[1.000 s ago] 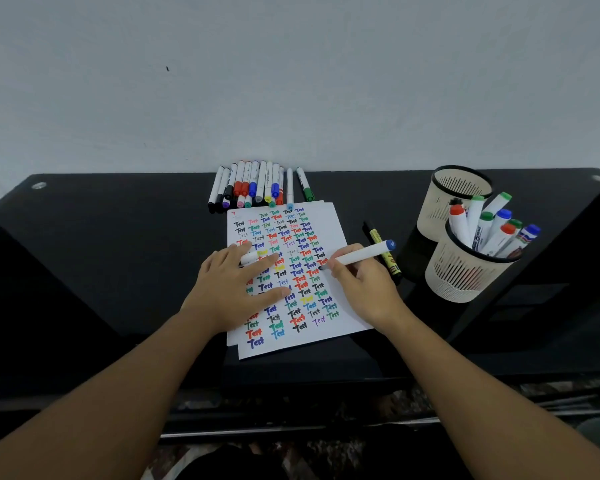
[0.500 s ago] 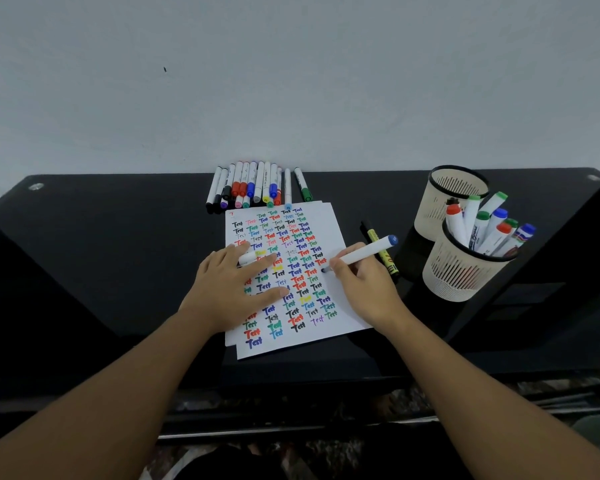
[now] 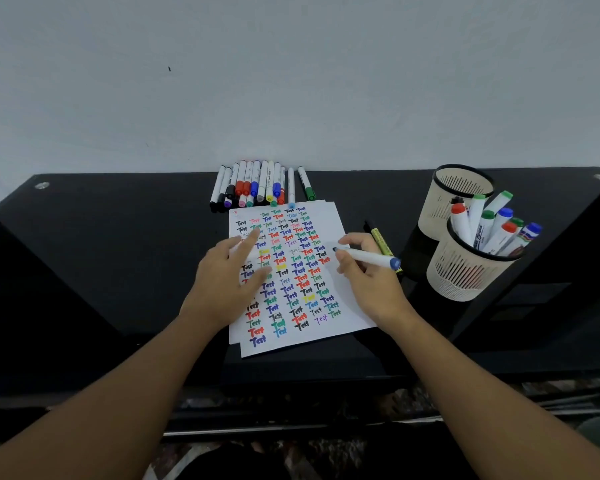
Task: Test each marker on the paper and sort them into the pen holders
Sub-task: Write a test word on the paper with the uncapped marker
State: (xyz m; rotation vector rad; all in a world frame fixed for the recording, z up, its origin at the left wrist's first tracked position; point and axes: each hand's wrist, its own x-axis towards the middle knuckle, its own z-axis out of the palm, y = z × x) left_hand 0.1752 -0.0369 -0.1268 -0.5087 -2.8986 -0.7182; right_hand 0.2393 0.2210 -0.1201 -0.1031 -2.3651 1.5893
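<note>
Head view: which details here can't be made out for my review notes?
- Cap under the left hand: the fingers cover most of a white object on the paper.
- Far holder: the near holder and its markers hide its lower part; its contents are unclear.
- Blue marker in the right hand: whether the tip touches the paper is unclear.
- Yellow pen: the hand and marker cover its lower part.

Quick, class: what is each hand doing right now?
Left hand: open, fingers resting on the paper.
Right hand: holding the blue marker.
</note>
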